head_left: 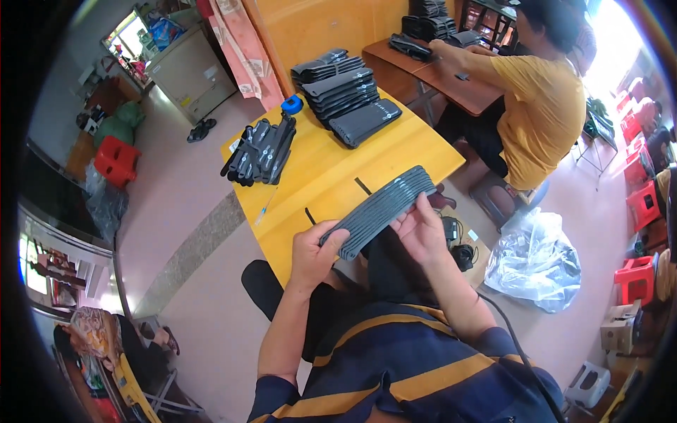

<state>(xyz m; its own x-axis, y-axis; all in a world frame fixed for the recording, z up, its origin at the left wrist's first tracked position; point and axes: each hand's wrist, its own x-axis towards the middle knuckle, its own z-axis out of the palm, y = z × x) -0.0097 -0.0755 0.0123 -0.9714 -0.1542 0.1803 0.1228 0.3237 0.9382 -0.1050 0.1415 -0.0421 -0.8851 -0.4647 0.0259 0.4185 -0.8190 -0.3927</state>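
Both my hands clasp one stack of flat grey pieces (381,210) just above the near edge of the yellow table (331,176): left hand (314,252) clenched around the lower end, right hand (421,229) pinching the middle from beside. To square the stack well, I judge that even pressure along its long edge is needed. Open tabletop lies ahead, between my stack, the dark bundle (261,151) and the piled grey stacks (345,95). Another person (539,92) works at the far desk.
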